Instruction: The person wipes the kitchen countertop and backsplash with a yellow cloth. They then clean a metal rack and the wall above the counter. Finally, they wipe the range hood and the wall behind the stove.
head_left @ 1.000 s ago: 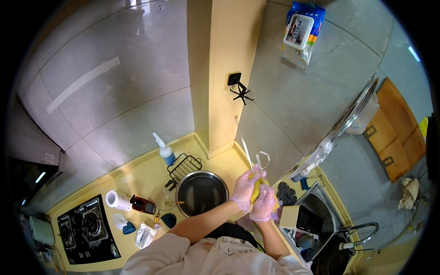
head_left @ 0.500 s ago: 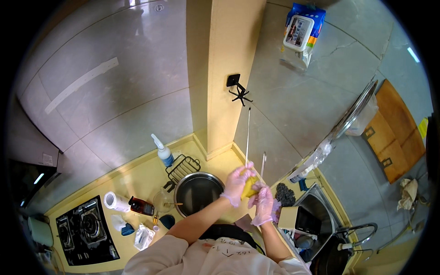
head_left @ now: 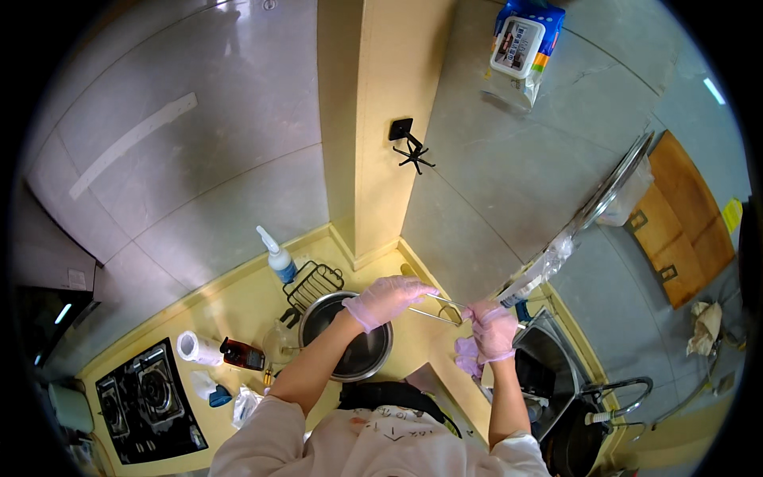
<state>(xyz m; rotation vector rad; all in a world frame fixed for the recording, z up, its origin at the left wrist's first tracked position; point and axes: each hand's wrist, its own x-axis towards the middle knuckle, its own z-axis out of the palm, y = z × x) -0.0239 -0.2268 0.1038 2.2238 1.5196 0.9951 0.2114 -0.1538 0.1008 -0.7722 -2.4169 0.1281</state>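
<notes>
The gloved left hand (head_left: 389, 302) had its fingers pressed together on the left end of a slim two-barred metal utensil (head_left: 434, 317). The gloved right hand (head_left: 493, 330) had its fingers curled about the other end, the bars spanning between. A round steel pot (head_left: 389, 350) sat leftward of the left fingertips; a steel sink (head_left: 566, 366) lay right of the right fingers.

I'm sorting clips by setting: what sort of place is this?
Most likely a kitchen: there's a black stove at the lower left, a metal sink at the lower right, and, above the sink, what looks like a cutting board.
</notes>
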